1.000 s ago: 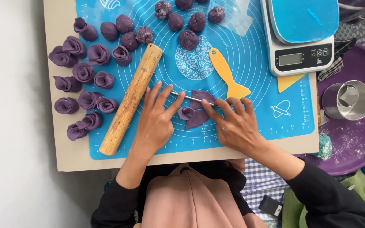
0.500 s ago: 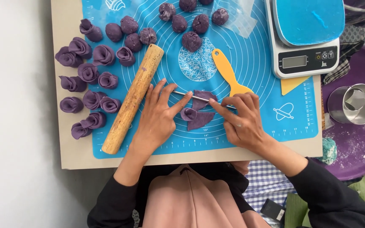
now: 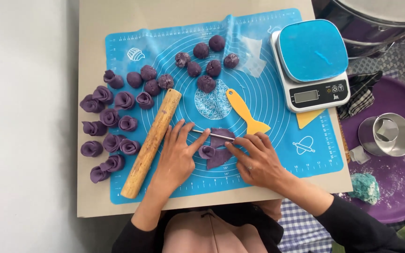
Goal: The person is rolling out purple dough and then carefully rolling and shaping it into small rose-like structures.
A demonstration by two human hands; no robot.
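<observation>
I count seven plain purple balls (image 3: 206,83) at twelve o'clock on the blue mat (image 3: 277,154), and four more balls at ten o'clock beside the rolling pin (image 3: 151,143). Further at nine o'clock lie about twelve dough roses (image 3: 110,117), partly on the mat and partly on the board (image 3: 90,56). There is one rolling pin, one yellow scraper (image 3: 244,112), one scale (image 3: 311,63) at two o'clock and one metal cup (image 3: 386,135) on the purple tray (image 3: 399,187) at three o'clock.

My left hand (image 3: 178,157) lies flat and open, fingers spread, and its fingertip presses one end of a thin metal stick (image 3: 214,135). My right hand (image 3: 258,161) is also loosely open; its fingertips press the other end of the stick, so I pinch nothing, I only push down.

The stick lies across the dough piece (image 3: 219,147), which sits in the middle of the mat, at six o'clock from the scraper and between my two hands. This dough is dark purple, thin and flat, with overlapping round pieces, and one small part at its left edge is curled up. Its lower end comes to a point.
</observation>
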